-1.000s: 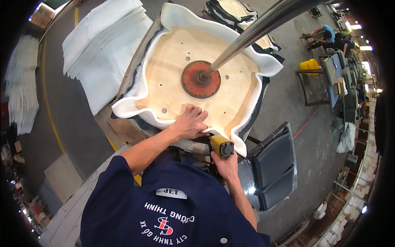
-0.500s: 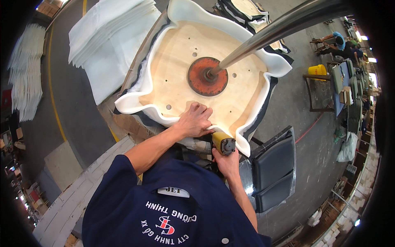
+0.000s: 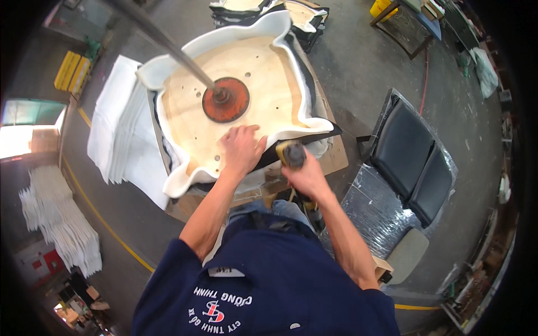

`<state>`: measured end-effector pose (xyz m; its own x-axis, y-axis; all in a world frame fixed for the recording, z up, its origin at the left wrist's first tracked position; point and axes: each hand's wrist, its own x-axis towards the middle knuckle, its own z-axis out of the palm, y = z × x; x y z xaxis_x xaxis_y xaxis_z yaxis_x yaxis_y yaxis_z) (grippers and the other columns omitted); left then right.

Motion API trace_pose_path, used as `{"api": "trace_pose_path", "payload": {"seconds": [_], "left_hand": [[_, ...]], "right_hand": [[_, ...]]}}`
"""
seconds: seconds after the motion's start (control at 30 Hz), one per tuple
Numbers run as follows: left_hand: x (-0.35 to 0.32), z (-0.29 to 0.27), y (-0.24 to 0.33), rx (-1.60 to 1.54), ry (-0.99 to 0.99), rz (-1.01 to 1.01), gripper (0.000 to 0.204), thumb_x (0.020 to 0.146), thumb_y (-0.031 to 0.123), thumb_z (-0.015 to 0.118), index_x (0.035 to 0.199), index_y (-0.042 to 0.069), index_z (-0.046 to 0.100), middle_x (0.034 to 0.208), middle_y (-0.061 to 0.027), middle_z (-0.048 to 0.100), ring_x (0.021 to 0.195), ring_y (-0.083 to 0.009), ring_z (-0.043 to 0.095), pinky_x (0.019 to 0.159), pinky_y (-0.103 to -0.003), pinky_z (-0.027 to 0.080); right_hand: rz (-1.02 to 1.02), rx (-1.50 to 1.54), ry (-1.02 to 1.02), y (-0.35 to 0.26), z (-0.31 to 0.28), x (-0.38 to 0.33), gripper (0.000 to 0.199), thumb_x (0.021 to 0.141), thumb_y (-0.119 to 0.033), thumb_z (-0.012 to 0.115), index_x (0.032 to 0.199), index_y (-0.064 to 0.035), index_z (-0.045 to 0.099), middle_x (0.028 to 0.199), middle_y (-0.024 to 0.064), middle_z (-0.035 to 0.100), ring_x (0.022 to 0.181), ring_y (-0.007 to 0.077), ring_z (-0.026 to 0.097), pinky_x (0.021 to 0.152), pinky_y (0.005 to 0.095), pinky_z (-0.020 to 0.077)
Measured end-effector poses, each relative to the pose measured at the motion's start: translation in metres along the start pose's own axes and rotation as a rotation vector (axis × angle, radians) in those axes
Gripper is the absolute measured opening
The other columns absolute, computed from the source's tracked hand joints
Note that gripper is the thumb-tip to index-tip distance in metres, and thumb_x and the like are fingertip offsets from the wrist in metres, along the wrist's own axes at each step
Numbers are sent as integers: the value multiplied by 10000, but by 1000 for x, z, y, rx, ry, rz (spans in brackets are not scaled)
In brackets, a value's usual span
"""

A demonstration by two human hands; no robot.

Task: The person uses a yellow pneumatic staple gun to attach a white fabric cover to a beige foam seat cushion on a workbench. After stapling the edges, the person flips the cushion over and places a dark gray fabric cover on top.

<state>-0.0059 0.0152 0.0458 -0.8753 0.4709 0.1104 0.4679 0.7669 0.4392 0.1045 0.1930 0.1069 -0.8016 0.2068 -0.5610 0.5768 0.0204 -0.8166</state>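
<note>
A pale wooden seat panel (image 3: 255, 73) lies in front of me, with white foam padding (image 3: 300, 127) folded up around its scalloped rim and black fabric (image 3: 317, 132) beneath. My left hand (image 3: 242, 151) rests over the near rim, its fingers apart on the wood; the palm hides the padding under it. Just to the right, my right hand (image 3: 308, 176) grips a yellow and black staple gun (image 3: 292, 153) close to the padded rim. A red disc (image 3: 226, 99) at the foot of a metal rod (image 3: 168, 45) presses on the panel.
White sheets (image 3: 115, 123) are stacked at the left of the panel. Black padded cushions (image 3: 404, 148) lie on a plastic-wrapped surface (image 3: 364, 215) at the right. Beyond the panel sit more padded seat panels (image 3: 300, 15). A table (image 3: 412, 25) stands at the far right.
My view has swung to the right. The left hand has gone from bent fingers at the rim to fingers spread over the wood. The staple gun remains in my right hand near the rim.
</note>
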Motion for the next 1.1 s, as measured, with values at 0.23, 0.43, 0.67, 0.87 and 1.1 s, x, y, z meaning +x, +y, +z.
{"api": "trace_pose_path", "payload": {"seconds": [0.23,0.43,0.67,0.87,1.1], "left_hand": [[-134,-80,2,398,-96,-47,939,808,391,802,1555,15,374,1622,-176,359,1475,-402,311,1190,-598,213],[-113,-67,-24,427,-188,60,1056,759,404,859,1580,22,316,1458,-162,476,1419,-368,370,1191,-587,219],[-82,-44,-60,151,-201,341,447,810,302,809,1132,35,652,1043,-117,641,1099,-332,554,1006,-483,370],[-62,-52,-60,152,-330,392,413,791,399,802,925,45,637,914,-114,655,980,-318,564,941,-491,380],[-43,-35,-86,-37,-256,898,284,724,289,820,783,153,578,766,19,603,830,-209,580,820,-393,413]], "right_hand": [[-266,-57,12,62,34,-56,748,847,-68,768,1531,-100,465,1100,182,738,941,301,747,844,376,571],[-328,20,213,78,57,-52,763,781,-43,766,1494,-80,497,1257,247,687,1181,434,656,961,434,547],[-452,-70,526,92,69,-59,762,775,22,740,1491,-43,489,1273,213,687,1163,331,694,986,362,522],[-395,-31,589,91,89,-48,721,781,-4,738,1467,-70,523,1250,217,701,1162,358,701,987,376,537],[-339,52,613,89,107,-58,690,825,-25,755,1474,-37,521,1253,198,709,1154,276,701,994,357,532]]}}
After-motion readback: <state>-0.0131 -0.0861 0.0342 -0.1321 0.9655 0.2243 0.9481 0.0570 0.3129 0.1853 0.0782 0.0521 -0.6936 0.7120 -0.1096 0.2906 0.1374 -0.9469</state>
